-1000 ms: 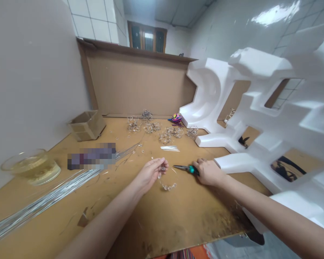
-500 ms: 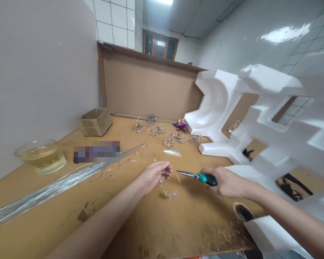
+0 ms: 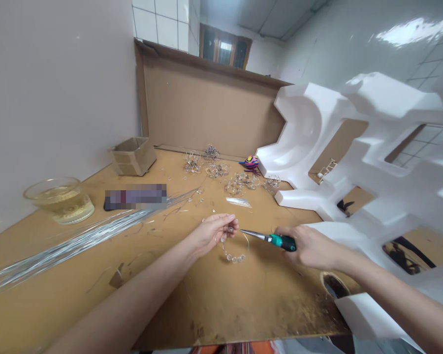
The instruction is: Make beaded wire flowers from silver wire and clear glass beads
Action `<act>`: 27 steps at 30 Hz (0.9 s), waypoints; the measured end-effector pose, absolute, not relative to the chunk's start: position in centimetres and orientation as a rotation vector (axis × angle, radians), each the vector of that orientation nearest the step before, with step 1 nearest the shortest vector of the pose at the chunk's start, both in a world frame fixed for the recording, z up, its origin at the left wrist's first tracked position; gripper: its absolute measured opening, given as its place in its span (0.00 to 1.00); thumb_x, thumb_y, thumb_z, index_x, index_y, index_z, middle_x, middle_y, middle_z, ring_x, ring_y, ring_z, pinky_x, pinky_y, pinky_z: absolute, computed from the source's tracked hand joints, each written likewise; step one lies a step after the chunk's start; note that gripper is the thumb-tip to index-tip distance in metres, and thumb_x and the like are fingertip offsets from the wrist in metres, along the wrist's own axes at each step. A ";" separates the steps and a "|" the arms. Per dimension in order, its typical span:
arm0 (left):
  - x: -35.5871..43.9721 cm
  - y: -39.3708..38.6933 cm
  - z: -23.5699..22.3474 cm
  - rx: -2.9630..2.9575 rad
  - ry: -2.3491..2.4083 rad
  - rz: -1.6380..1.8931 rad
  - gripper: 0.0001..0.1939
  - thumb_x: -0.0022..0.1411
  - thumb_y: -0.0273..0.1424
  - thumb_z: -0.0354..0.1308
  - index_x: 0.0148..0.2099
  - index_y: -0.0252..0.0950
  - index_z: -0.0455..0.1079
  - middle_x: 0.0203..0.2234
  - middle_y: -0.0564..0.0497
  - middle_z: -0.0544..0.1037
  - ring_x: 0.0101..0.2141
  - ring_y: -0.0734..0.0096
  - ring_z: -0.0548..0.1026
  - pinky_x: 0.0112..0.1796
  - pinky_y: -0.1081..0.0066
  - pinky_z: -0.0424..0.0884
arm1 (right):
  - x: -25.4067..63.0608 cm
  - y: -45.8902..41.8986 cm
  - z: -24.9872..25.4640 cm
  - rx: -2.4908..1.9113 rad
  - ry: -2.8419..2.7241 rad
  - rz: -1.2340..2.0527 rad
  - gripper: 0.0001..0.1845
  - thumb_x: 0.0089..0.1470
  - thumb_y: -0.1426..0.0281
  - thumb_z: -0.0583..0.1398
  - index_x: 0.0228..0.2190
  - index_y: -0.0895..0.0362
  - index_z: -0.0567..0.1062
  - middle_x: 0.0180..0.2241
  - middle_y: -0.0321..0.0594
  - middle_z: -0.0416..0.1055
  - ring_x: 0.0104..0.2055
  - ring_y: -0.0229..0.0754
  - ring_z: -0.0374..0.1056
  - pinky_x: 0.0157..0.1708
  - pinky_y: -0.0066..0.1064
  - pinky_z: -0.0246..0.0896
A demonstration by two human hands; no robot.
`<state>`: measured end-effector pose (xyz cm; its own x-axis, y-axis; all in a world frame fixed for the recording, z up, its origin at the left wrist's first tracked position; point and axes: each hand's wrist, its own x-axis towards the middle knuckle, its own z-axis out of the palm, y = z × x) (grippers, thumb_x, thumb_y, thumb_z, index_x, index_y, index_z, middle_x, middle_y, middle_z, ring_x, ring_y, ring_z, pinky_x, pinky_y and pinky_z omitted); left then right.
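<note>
Beaded wire loop [image 3: 233, 257] — hangs from left fingertips [image 3: 231, 225]; right hand [image 3: 310, 248] grips pliers [image 3: 282, 241]

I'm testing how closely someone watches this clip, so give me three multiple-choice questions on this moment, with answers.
1. Where does the glass bowl of yellowish liquid stand?
A) On the floor
B) On the tan board, by the left wall
C) On a shelf

2. What colour is the handle of the long-nose pliers?
A) Red
B) Yellow
C) Teal

3. Where is the beaded wire loop?
A) Held in the left hand
B) Inside the bowl
C) Wrapped round the pliers

Answers:
1 B: the bowl sits on the board beside the wall.
2 C: the teal grip shows in the right hand.
3 A: the left fingers hold the loop, which hangs below them.
</note>
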<state>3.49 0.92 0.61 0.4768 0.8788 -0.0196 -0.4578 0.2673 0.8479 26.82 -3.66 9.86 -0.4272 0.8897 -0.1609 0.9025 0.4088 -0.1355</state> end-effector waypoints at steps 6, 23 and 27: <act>3.5 1.0 0.5 0.895 0.570 0.971 0.11 0.53 0.36 0.59 0.29 0.31 0.71 0.24 0.50 0.74 0.26 0.77 0.71 0.31 0.75 0.65 | 26.9 -3.5 9.5 1.637 2.587 -0.340 0.05 0.38 0.73 0.54 0.23 0.54 0.63 0.17 0.32 0.61 0.19 0.35 0.54 0.21 0.25 0.45; 3.6 1.0 0.5 0.942 0.543 1.019 0.11 0.55 0.35 0.58 0.29 0.30 0.71 0.24 0.50 0.73 0.26 0.77 0.70 0.31 0.76 0.65 | 27.0 -4.0 7.9 1.646 2.569 -0.711 0.03 0.42 0.73 0.53 0.22 0.55 0.61 0.17 0.28 0.53 0.20 0.32 0.49 0.20 0.25 0.42; 3.7 0.7 0.7 0.957 0.538 1.032 0.11 0.55 0.34 0.57 0.29 0.30 0.71 0.24 0.49 0.73 0.27 0.77 0.71 0.32 0.76 0.65 | 27.0 -4.3 7.7 1.679 2.558 -0.802 0.03 0.41 0.75 0.52 0.22 0.56 0.60 0.17 0.28 0.52 0.20 0.31 0.48 0.20 0.25 0.42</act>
<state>3.71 0.74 0.74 0.4413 0.8959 0.0504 -0.4712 0.1835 0.8627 26.97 -4.26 7.75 -0.4362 0.8640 -0.2514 0.8529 0.3079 -0.4217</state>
